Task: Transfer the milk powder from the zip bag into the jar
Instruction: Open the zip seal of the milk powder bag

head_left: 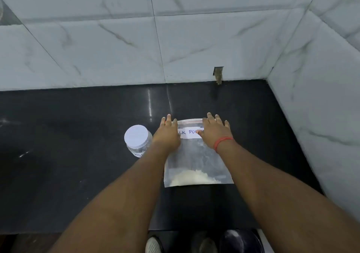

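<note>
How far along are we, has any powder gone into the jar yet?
Nothing looks done: the powder is all in the flat bag, and the jar beside it has its lid on. In hand: left hand and right hand rest at the bag's zip end. Left: open bag, uncap jar, pour.

I see dim, cool light; pale vertical glare streaks on the glossy black bench near its back edge. Wide-angle bending warps the edges; everything looks slightly soft.
</note>
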